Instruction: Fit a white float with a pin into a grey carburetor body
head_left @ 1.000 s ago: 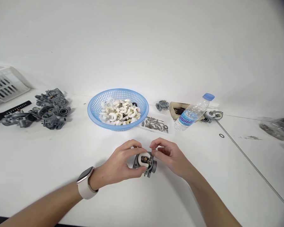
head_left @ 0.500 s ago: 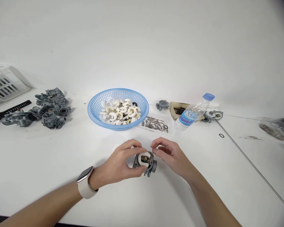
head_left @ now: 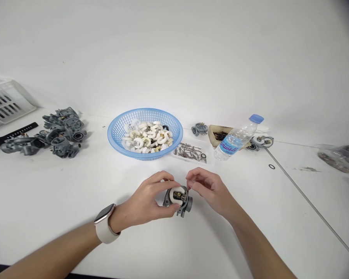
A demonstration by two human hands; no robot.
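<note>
A grey metal carburetor (head_left: 189,205) lies on the white table with its inside facing up. Set in it is a white C-shaped float (head_left: 172,196), around brass parts in the middle. My left hand (head_left: 152,197) grips the carburetor and float from the left, fingers at the far side and thumb at the near side. At the right edge of the float, my right hand (head_left: 205,190) is closed in a pinch on a thin pin (head_left: 187,190), mostly hidden by the fingertips.
Behind the hands stand a blue basket (head_left: 113,141) of white floats, a clear tray (head_left: 209,157) of small metal pins and a water bottle (head_left: 231,145). Several carburetors (head_left: 64,133) are heaped at left. A black O-ring (head_left: 271,166) lies at right.
My right hand has shifted very slightly, its fingertips still at the float's right edge. My left hand and the carburetor have stayed in place.
</note>
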